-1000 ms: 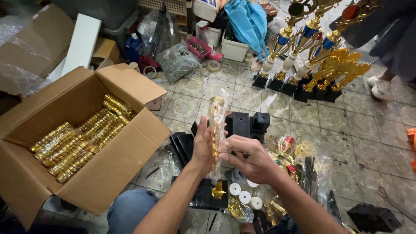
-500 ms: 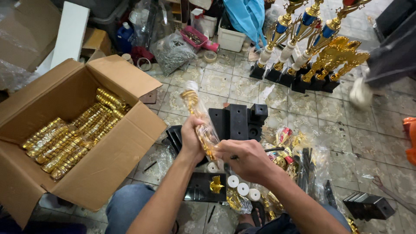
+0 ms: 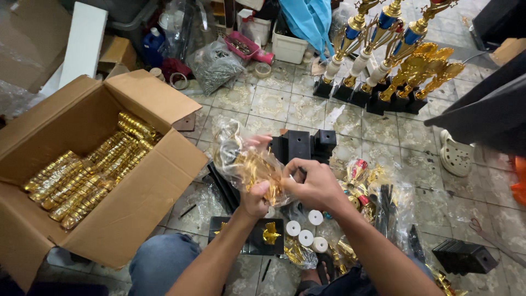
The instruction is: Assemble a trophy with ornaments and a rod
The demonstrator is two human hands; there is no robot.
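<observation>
- A cardboard box [image 3: 109, 203] stands open on the tiled floor [image 3: 274, 104], to the left of the hands; rows of gold-coloured ribbed trophy parts [image 3: 87, 175] lie packed inside it.
- Behind the box, a white board [image 3: 82, 44] leans among clutter, and a clear bag of small metal parts [image 3: 216, 66] lies on the floor further right of it.
- The left hand [image 3: 256, 198] is closed in a grip around the lower end of a clear plastic bag of gold trophy pieces [image 3: 246, 161], thumb pressed to the film. The bag is held in the air just right of the box's near flap.
- The right hand [image 3: 315, 183] touches the same bag from the right, its fingers [image 3: 298, 167] curled and pinching the plastic by the gold pieces.
- Black trophy bases [image 3: 304, 145] stand on the floor directly behind the bag.
- Below the hands, well right of the box, a black plate with a gold ornament [image 3: 268, 234] lies flat, with three white round caps [image 3: 307, 233] just beside it.
- Far right of the box, at the back, assembled trophies [image 3: 383, 60] with gold, blue and white columns stand in a cluster.
- A white clog [image 3: 456, 156] lies right of them, beside another person's dark garment [image 3: 487, 109].
</observation>
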